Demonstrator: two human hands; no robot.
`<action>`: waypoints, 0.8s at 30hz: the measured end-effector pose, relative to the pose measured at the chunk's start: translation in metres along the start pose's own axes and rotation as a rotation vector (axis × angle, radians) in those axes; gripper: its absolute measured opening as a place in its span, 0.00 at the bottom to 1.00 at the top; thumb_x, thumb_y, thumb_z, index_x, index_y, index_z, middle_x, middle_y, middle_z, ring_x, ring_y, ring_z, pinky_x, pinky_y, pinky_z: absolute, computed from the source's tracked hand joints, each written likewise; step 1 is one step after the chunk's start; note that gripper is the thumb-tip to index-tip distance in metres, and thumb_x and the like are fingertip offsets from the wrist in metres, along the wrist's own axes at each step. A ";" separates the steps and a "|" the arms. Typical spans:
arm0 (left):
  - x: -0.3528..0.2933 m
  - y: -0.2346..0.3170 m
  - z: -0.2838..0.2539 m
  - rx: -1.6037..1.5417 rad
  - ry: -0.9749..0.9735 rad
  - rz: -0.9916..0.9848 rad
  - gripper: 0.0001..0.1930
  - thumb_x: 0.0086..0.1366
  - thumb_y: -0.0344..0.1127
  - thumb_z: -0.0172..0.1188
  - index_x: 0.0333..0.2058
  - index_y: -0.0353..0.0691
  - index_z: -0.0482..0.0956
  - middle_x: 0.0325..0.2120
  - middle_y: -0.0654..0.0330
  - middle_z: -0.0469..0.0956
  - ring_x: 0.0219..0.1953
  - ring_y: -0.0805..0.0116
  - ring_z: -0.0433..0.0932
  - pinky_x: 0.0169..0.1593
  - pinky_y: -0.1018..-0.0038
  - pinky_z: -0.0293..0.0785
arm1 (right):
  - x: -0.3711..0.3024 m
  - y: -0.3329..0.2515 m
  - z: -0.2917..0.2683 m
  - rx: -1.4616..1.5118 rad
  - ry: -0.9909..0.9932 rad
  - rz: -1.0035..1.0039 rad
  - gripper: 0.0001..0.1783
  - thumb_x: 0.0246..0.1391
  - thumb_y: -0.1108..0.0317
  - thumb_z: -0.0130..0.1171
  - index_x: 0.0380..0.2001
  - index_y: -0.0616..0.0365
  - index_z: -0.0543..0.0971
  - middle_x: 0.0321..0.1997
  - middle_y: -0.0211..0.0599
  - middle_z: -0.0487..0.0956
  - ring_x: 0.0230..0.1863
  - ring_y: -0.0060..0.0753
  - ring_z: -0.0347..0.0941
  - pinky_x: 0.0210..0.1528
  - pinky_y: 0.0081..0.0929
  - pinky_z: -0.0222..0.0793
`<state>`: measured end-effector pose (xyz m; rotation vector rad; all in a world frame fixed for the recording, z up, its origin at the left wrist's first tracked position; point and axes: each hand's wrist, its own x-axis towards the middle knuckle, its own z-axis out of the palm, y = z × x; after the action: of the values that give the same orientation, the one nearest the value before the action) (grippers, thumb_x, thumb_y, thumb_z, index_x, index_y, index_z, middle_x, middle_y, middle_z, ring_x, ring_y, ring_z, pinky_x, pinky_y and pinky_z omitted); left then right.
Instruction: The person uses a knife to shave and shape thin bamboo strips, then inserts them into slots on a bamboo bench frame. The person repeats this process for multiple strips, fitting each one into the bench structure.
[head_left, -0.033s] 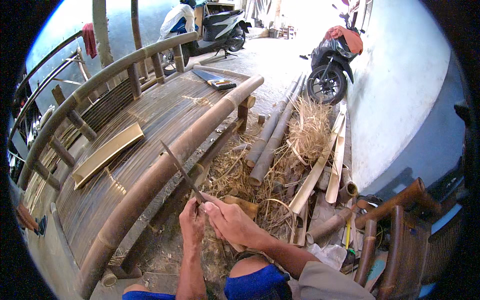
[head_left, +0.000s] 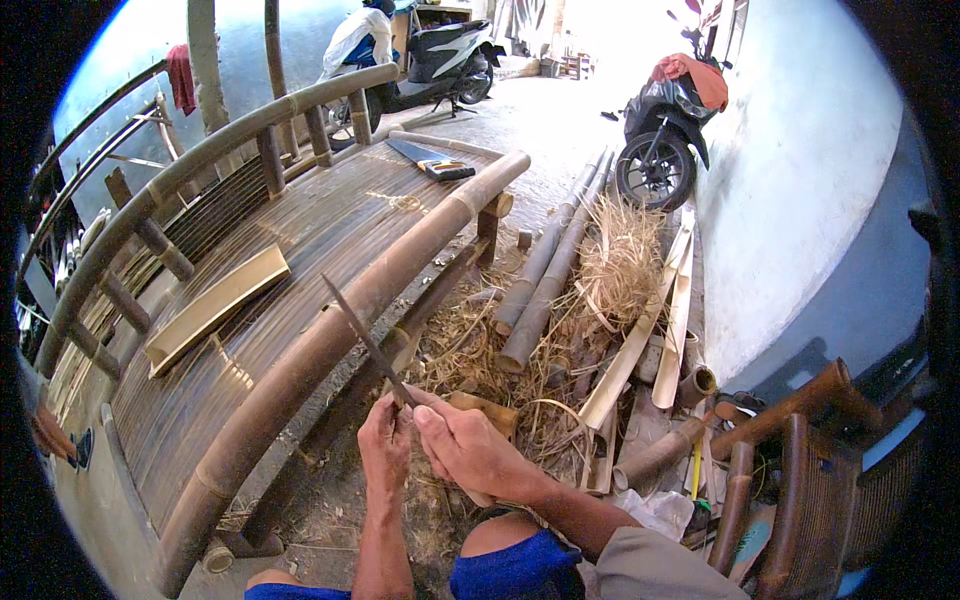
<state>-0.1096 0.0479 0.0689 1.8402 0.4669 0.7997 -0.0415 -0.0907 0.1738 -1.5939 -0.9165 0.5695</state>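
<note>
Bench [head_left: 325, 235] holds bamboo trough [head_left: 213, 312] (left hand [head_left: 385, 445], right hand [head_left: 470, 445] grip knife [head_left: 361, 334]).

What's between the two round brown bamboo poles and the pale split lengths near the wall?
Mostly a tangled heap of tan shavings, in the head view.

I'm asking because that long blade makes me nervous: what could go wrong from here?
A cut, perhaps: the long blade slants up from the bare left hand and right hand, which sit close together, so a slip might nick one.

Stumbling is possible too: loose shavings and bamboo poles litter the floor ahead.

The saw on the bench might get knocked.
</note>
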 end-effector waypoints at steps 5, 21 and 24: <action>-0.001 -0.011 0.003 0.061 0.006 -0.101 0.13 0.67 0.28 0.59 0.50 0.34 0.78 0.41 0.48 0.83 0.41 0.58 0.83 0.47 0.69 0.76 | 0.003 0.001 0.000 -0.044 -0.014 0.028 0.28 0.75 0.57 0.37 0.68 0.66 0.63 0.17 0.25 0.68 0.17 0.17 0.67 0.22 0.22 0.67; 0.000 -0.031 -0.007 0.270 -0.068 -0.231 0.18 0.68 0.31 0.55 0.55 0.33 0.77 0.42 0.41 0.82 0.43 0.46 0.82 0.49 0.62 0.76 | 0.009 0.026 0.002 -0.049 0.007 0.102 0.30 0.74 0.53 0.39 0.69 0.61 0.63 0.18 0.21 0.68 0.18 0.15 0.67 0.20 0.21 0.67; 0.005 -0.008 -0.018 0.202 0.231 -0.069 0.18 0.73 0.38 0.50 0.52 0.32 0.78 0.48 0.46 0.81 0.50 0.50 0.79 0.56 0.64 0.71 | 0.015 0.037 -0.002 -0.090 0.011 0.135 0.31 0.74 0.50 0.40 0.70 0.57 0.63 0.19 0.21 0.68 0.18 0.15 0.67 0.20 0.21 0.68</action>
<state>-0.1190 0.0661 0.0672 1.9126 0.7789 0.9512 -0.0216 -0.0812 0.1405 -1.7476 -0.8405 0.6198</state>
